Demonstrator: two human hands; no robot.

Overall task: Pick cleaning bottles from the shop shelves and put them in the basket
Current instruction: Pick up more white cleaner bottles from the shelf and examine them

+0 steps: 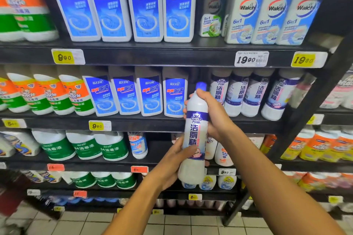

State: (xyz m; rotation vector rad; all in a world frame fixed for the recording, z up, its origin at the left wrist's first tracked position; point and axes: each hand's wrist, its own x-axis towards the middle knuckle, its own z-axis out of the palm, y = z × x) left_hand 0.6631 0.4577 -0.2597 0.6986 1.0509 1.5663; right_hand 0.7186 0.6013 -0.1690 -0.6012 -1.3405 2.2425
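While both hands are meeting in front of the dark shop shelves (172, 57), a tall white cleaning bottle (194, 139) with a blue cap and purple label is standing nearly upright in the air between them, clear of every shelf. The right hand (212, 112) is wrapping round the bottle's upper half from behind, its thumb lying over the neck just under the cap. The left hand (177, 156) is gripping the lower half, thumb pressing across the label's bottom edge and fingers curling behind. Matching purple-labelled bottles (254, 93) are standing toward the right end of the second shelf, just behind the held one, and blue-labelled bottles (141, 95) are filling the middle of that shelf beside them.
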